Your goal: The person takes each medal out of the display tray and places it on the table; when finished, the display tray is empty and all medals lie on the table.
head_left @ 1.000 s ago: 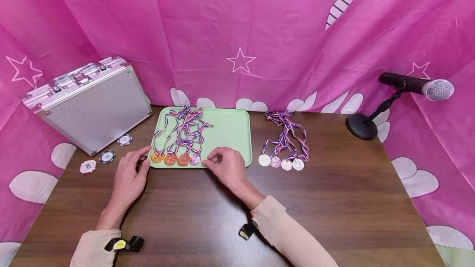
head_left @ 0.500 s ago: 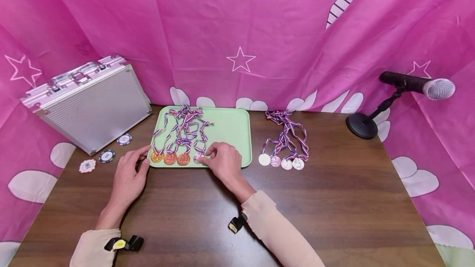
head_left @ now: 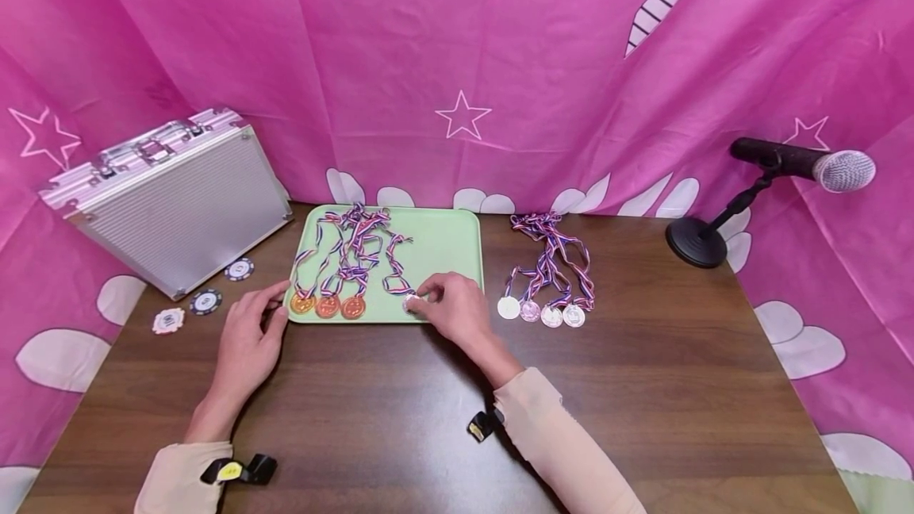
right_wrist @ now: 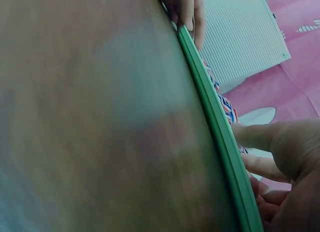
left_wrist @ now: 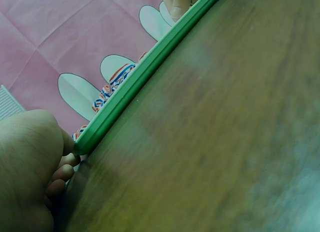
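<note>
A light green tray (head_left: 448, 248) lies on the table. My left hand (head_left: 250, 339) holds its front left corner, the thumb at the rim in the left wrist view. Inside the tray, a gold-coloured medal (head_left: 303, 304) and two orange-bronze medals, one (head_left: 328, 306) beside the other (head_left: 353, 307), line the front edge with ribbons trailing back. Further right, a silvery medal (head_left: 409, 303) is partly hidden under the fingertips of my right hand (head_left: 457, 308), which pinches it. Its red, white and blue ribbon (head_left: 395, 264) stretches behind it on the tray.
Right of the tray lie several silvery medals (head_left: 552, 316) with tangled ribbons (head_left: 550, 248). An aluminium case (head_left: 189, 201) stands at the back left, with poker chips (head_left: 206, 301) in front. A microphone (head_left: 800, 165) on a stand is at the back right.
My right hand first closed in on the silvery medal, then slid it rightward along the tray's front, away from the bronze medals. Its ribbon shifted along. My left hand stayed at the corner.
</note>
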### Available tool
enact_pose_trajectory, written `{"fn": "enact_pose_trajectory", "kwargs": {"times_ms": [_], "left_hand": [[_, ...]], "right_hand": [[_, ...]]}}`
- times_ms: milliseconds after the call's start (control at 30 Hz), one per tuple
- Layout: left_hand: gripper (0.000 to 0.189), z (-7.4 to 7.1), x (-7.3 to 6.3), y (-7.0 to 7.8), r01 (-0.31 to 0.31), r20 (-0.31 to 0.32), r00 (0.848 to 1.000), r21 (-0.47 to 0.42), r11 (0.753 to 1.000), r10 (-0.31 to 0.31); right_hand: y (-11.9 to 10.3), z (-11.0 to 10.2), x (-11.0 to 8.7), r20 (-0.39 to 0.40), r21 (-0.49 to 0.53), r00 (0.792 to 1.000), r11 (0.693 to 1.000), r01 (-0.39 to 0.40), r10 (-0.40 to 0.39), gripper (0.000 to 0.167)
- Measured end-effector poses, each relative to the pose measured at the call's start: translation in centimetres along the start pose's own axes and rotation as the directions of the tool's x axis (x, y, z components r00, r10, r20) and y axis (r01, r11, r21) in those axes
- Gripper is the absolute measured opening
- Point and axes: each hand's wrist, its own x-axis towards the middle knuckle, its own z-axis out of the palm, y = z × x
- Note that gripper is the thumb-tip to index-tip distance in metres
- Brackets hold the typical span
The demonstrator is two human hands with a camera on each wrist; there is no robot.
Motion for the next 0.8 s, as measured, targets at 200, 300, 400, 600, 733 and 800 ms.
{"fn": "enact_pose_trajectory", "kwargs": {"times_ms": [200,300,400,600,733,800], "left_hand": [[0.041,-0.1,0.0,0.0,0.005,0.006,1.0,0.001,1.0,-0.005],[0.041,-0.1,0.0,0.0,0.005,0.01,1.0,0.004,1.0,-0.005],[0.041,0.0,0.1,-0.1,-0.002,0.008,1.0,0.002,1.0,0.002],[0.041,0.0,0.1,-0.2,-0.012,0.005,1.0,0.0,1.0,0.012],[0.041,0.0,0.0,-0.2,-0.012,0.004,1.0,0.002,1.0,0.012],[0.041,0.0,0.0,-0.2,-0.011,0.003,1.0,0.003,1.0,0.011]], "right_hand": [[1.0,1.8,0.3,-0.026,-0.04,1.0,0.999,-0.001,0.0,0.03],[0.9,1.7,0.3,-0.022,0.006,1.0,1.0,-0.012,0.012,0.032],[-0.2,0.1,0.0,-0.01,0.101,1.0,0.995,-0.008,0.009,0.026],[-1.8,-3.1,-0.5,-0.005,0.285,0.998,0.957,-0.057,0.061,0.009],[-2.1,-4.8,-0.3,-0.008,0.416,0.996,0.906,-0.08,0.092,0.008],[-2.3,-5.7,-0.3,-0.011,0.494,0.995,0.865,-0.084,0.103,0.01]]}}
